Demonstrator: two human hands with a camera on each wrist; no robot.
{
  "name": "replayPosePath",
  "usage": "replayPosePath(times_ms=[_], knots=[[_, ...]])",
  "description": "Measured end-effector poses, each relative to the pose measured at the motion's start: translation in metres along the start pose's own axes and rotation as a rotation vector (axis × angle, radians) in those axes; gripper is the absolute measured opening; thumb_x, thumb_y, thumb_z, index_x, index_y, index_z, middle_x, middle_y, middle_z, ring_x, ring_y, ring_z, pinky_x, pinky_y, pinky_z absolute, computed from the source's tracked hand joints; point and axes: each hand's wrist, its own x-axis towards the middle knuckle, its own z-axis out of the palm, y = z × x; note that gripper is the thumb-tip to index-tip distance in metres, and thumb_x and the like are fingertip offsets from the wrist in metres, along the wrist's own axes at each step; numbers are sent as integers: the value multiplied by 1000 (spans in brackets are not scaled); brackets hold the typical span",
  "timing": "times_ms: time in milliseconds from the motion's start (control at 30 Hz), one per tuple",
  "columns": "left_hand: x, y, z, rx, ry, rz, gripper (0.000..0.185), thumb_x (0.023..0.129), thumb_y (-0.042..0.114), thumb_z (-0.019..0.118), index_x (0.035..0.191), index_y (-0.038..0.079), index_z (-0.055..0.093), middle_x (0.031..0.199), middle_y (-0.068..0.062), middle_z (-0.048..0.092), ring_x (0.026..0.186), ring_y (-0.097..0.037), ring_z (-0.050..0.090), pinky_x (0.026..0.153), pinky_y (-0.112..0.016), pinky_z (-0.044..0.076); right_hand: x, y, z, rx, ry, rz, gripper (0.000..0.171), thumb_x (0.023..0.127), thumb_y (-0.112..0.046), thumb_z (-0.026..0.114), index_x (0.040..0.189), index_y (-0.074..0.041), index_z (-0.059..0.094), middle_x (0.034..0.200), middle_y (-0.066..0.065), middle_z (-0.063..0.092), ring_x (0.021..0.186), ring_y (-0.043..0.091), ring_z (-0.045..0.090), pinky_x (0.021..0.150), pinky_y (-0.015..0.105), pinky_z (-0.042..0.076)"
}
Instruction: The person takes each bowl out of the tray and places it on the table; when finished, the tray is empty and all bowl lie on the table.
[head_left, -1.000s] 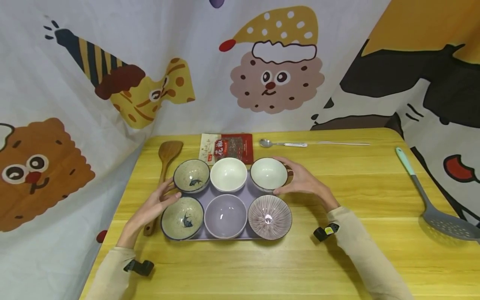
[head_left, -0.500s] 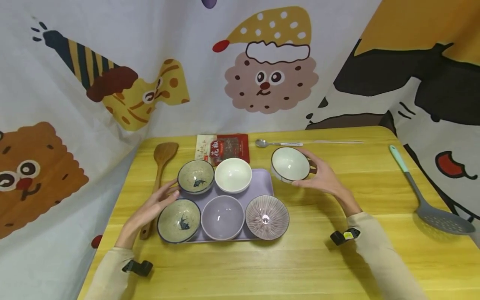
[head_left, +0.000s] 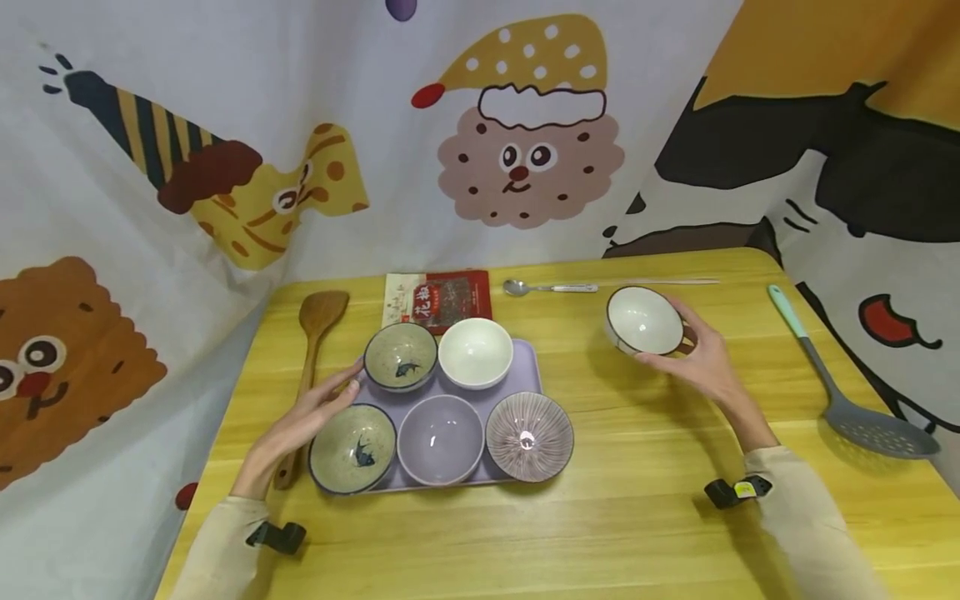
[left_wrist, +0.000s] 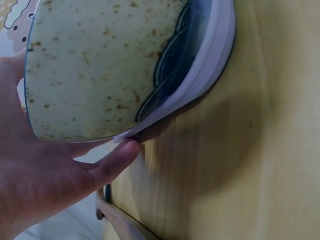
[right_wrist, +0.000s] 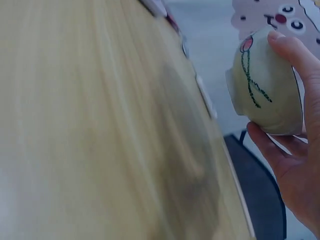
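Observation:
My right hand [head_left: 705, 357] grips a white bowl [head_left: 645, 320] with a dark rim by its right side, held up right of the tray. The right wrist view shows a pink bud with green stems on its outside. My left hand [head_left: 313, 412] lays its fingers against the left side of a speckled bowl [head_left: 392, 354] with a blue fish. That bowl and a plain white bowl [head_left: 476, 353] stand side by side along the back of the lavender tray [head_left: 529, 367]. In front are another speckled fish bowl [head_left: 352, 450], a lavender bowl [head_left: 441, 440] and a striped bowl [head_left: 529, 437].
A wooden spatula [head_left: 321, 321] lies left of the tray, beside my left hand. Behind the bowls are a red spice packet [head_left: 453, 300], a spoon [head_left: 555, 288] and a thin light stick [head_left: 675, 281]. A slotted turner [head_left: 862, 421] lies far right.
My right hand has lifted the dark-rimmed white bowl off the tray and carried it right. Beside my left hand, the back speckled bowl and the plain white bowl have shifted right on the tray.

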Motion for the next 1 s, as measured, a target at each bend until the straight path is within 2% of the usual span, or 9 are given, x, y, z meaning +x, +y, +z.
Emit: replayPosePath(times_ms=[100,167,267,433,533,700,867,1000], knots=[[1,0,1,30,6,8,60,109,39,38,163,16,23,166,-28,15,146,-56,24,108,-77,25,-3,10,-10,-40,53,21,98,75,-9,89,157,-12,36,148,26,45,109,-5,51,78,5,47],[2,-2,1,47,24,17,58,110,39,37,162,16,25,165,-28,17,144,-57,28,106,-76,30,-4,16,-16,-75,90,43,97,76,-12,89,157,-12,36,147,26,47,106,-9,49,77,3,46],[6,-6,1,84,75,28,54,110,36,39,159,15,34,162,-25,28,137,-54,42,103,-68,41,-6,25,-27,-113,141,84,97,77,-17,89,158,-13,36,148,26,47,107,-6,49,75,2,44],[14,-14,-1,120,150,21,48,108,26,49,153,11,45,145,-27,53,119,-45,61,94,-51,55,-9,37,-45,-164,207,138,98,79,-22,88,159,-12,33,153,25,42,106,2,50,72,1,42],[18,-18,-4,103,159,9,49,105,18,54,152,7,45,133,-31,59,112,-42,64,88,-43,57,-9,44,-54,-169,234,167,98,80,-23,87,160,-13,31,155,25,39,106,12,52,70,1,41],[21,-24,-6,98,158,-11,56,100,6,59,152,2,40,116,-29,65,100,-34,68,80,-30,55,-8,53,-66,-241,303,232,102,80,-33,85,161,-14,27,156,25,38,120,45,51,69,4,35],[23,-31,-6,86,150,-3,61,95,-3,60,152,-3,39,105,-25,67,92,-28,68,73,-23,54,-5,63,-76,-305,345,325,105,80,-42,83,163,-16,23,161,21,34,131,46,47,82,19,37],[25,-34,-6,88,149,0,61,94,-3,61,151,-4,39,102,-24,68,89,-25,68,71,-21,54,-2,69,-81,-295,346,370,105,81,-46,82,162,-14,23,159,23,37,135,44,45,97,43,43]])
